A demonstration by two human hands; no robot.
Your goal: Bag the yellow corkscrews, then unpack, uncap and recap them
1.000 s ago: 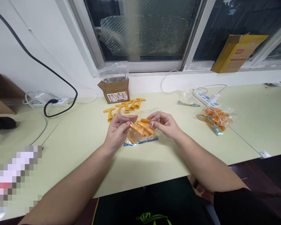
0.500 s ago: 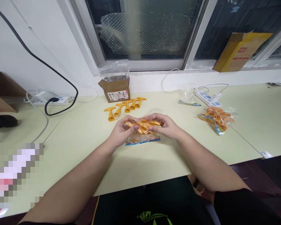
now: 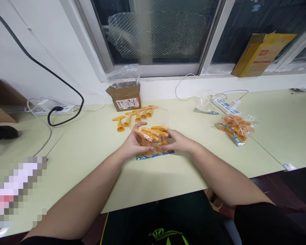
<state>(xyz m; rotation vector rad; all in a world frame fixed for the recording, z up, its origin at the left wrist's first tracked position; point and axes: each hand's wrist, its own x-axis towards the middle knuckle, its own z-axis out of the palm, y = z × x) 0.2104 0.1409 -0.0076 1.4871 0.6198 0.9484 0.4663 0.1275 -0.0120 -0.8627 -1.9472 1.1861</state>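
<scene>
Clear bag (image 3: pixel 149 135) of orange T-handles (image 3: pixel 155 132) sits between both hands, over the near part of the table (image 3: pixel 153 180). Left hand (image 3: pixel 132 144) and right hand (image 3: pixel 180 140) are cupped round its two sides, thumbs low on the near face, gripping it from both ends.

Change vs half a second ago: thumbs were up on the handles; now they're down just above the blue printed strip (image 3: pixel 155 155), and the crossbars show uncovered on top.

Strip runs crosswise, hand to hand, right end slightly higher. Crossbars inside run mostly left-right, dipping to the right; stems seem to drop toward the strip, though glare on the plastic makes that hard to confirm. Strip print not legible from here.

Beyond left hand: five loose handles (image 3: pixel 138 116) in a slanting row, crossbars far side, flared ends facing the person. Right of right hand, well apart: second filled bag (image 3: pixel 236 126).

Behind the loose row: brown carton (image 3: pixel 126 95), white label (image 3: pixel 128 103) with barcode, text too small to read.
</scene>
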